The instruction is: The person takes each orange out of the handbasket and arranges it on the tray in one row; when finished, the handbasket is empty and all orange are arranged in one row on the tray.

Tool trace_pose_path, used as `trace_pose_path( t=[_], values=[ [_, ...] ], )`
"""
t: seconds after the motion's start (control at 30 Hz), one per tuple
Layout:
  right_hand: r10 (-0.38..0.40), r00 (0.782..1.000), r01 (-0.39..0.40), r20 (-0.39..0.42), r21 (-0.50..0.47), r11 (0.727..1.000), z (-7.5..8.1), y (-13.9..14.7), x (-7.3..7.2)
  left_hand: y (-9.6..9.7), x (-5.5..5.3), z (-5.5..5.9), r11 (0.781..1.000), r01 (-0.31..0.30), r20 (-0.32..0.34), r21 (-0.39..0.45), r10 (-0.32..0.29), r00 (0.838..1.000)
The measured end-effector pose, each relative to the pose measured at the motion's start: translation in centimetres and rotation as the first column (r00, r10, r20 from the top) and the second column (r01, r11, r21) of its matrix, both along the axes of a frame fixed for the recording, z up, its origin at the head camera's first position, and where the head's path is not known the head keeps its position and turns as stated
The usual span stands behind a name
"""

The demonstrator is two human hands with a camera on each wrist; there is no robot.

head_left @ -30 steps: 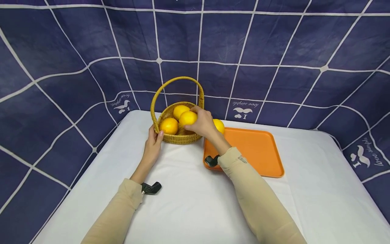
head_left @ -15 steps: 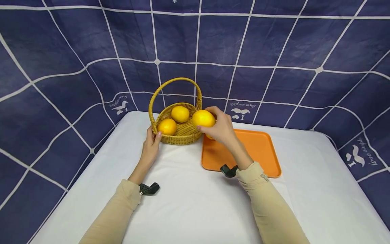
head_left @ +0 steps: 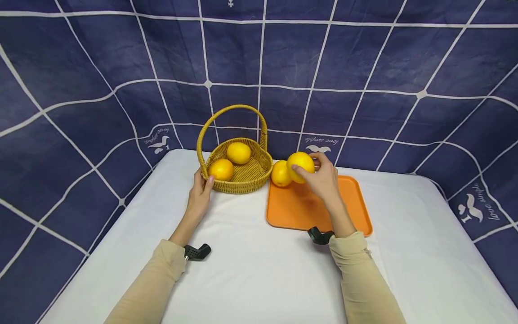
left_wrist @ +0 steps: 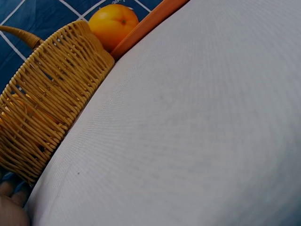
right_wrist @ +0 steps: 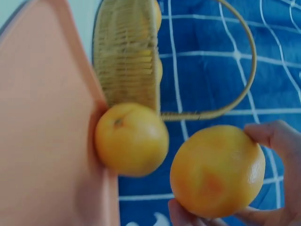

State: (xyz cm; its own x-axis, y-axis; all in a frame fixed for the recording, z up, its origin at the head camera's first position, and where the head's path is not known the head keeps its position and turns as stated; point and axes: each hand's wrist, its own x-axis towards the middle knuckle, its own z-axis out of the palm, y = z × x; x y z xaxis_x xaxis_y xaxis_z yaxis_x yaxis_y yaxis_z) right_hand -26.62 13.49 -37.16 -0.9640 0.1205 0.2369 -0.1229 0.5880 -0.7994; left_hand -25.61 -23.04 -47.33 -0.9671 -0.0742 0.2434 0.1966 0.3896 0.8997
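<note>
My right hand [head_left: 323, 180] holds an orange [head_left: 300, 167] between thumb and fingers, above the orange-coloured tray [head_left: 291, 211]. In the right wrist view the held orange [right_wrist: 217, 172] hangs apart from a second orange [right_wrist: 131, 140], which sits at the tray's far left corner beside the basket. My left hand [head_left: 199, 191] grips the left side of the wicker basket [head_left: 243, 185], near the foot of its tall handle. Two oranges lie inside the basket, one at the front left [head_left: 221, 170] and one behind it [head_left: 238, 153]. Only a few left fingers [left_wrist: 14, 193] show in the left wrist view.
A white cloth [head_left: 243, 270] covers the table. Close behind the basket and tray hangs a dark blue curtain [head_left: 364, 67] with white grid lines. The basket's arched handle [head_left: 232, 107] rises above its rim.
My right hand has lifted an orange out of the basket and carried it right, over the tray. The left hand has stayed at the basket.
</note>
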Motion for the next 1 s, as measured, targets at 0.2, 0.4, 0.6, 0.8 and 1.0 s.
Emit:
trace_pose_path(
  t=[0.2,0.4,0.6,0.8,1.0],
  values=[
    [-0.057,0.997,0.054,0.057,0.042,0.998,-1.9,1.1,-0.6,-0.1,0.2,-0.2,1.0,-0.006,0.012,-0.002,0.006,1.0],
    [-0.096,0.991,0.085,0.096,0.116,0.99,-4.1,1.3,-1.2,0.0,0.3,-0.3,1.0,0.0,0.018,-0.003,0.0,1.0],
    [-0.106,0.987,0.085,0.122,0.167,0.982,-5.1,1.1,-1.5,0.2,0.2,-0.1,1.0,-0.005,0.023,-0.019,0.006,1.0],
    [-0.089,0.984,0.072,0.154,0.115,0.991,-5.1,1.2,-1.8,0.1,0.0,-0.2,1.0,-0.005,0.009,-0.026,0.005,1.0],
    [-0.109,0.983,0.095,0.149,0.1,0.99,-5.2,1.6,-2.2,0.1,-0.1,-0.1,1.0,-0.001,0.003,-0.021,0.002,1.0]
  ],
)
